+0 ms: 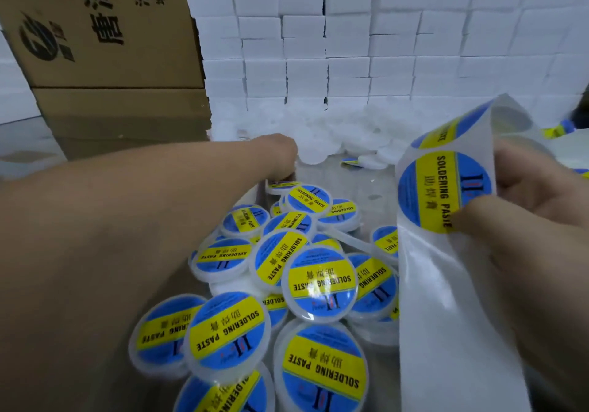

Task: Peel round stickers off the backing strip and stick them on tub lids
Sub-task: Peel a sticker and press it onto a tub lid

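Observation:
My right hand (541,217) is shut on the glossy white backing strip (446,300), thumb pressed at the edge of a round blue and yellow "SOLDERING PASTE" sticker (443,188) on it. A second sticker (446,133) sits higher where the strip curls over. My left arm stretches forward, and my left hand (277,150) rests at the near edge of a heap of plain white lids (322,147). Its fingers are hidden, so its grip is unclear. Several stickered lids (318,281) lie piled in front of me.
A wall of stacked white boxes (382,35) closes off the back. Brown cardboard cartons (95,35) stand at the back left. A grey table surface (338,179) shows between the two lid heaps. A few stickered pieces (557,129) lie at the far right.

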Tool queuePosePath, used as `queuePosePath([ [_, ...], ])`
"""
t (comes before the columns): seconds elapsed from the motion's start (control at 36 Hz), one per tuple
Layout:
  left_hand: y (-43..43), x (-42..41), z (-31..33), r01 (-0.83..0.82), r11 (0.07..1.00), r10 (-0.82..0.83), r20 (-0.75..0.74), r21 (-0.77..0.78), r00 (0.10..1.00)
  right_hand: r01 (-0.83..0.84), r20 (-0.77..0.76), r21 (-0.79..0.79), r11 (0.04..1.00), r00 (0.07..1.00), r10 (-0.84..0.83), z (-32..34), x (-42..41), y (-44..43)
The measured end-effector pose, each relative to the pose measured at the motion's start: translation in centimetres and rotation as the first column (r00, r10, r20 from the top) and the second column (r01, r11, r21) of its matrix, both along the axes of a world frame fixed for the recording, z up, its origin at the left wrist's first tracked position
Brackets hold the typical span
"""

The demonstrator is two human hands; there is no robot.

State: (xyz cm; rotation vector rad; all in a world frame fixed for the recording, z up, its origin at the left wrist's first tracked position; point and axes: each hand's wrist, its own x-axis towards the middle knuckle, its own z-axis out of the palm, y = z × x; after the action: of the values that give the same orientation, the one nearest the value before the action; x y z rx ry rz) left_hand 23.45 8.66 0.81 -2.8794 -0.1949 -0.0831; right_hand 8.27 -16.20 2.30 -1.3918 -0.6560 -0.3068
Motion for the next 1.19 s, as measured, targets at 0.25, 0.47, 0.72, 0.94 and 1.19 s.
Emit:
queuePosePath([
  [0.25,-1.2,-2.7,3.1,0.119,0.804,0.161,0.406,-0.583,0.900,0.007,-0.061,-0.040,0.999,0.998,-0.009,-2.1,0.4,-0.1],
  [0.47,-4.0,-11.0,5.9,0.275,-0.302,0.425,0.130,-0.913,0.896,0.288,-0.113,-0.200,0.936,0.943,-0.314,-1.2,0.3,-0.4],
  [0.72,-5.6,-16.7,4.2,0.221,-0.717,0.379,-0.104,-0.661,0.920,0.293,-0.169,-0.240,0.925,0.926,-0.337,-1.2,0.2,-0.1],
  [0.94,-9.2,-17.8,3.1,0.365,-0.155,0.385,0.284,-0.918,0.878,-0.110,-0.202,-0.153,0.982,0.976,0.078,-1.1,-0.5,0.5],
  [1.19,-10.2,-20.1,1.4,0.592,0.596,-0.079,0.695,-0.542,0.715,-0.033,-0.089,-0.117,0.993,0.996,0.023,-1.4,-0.7,0.2],
])
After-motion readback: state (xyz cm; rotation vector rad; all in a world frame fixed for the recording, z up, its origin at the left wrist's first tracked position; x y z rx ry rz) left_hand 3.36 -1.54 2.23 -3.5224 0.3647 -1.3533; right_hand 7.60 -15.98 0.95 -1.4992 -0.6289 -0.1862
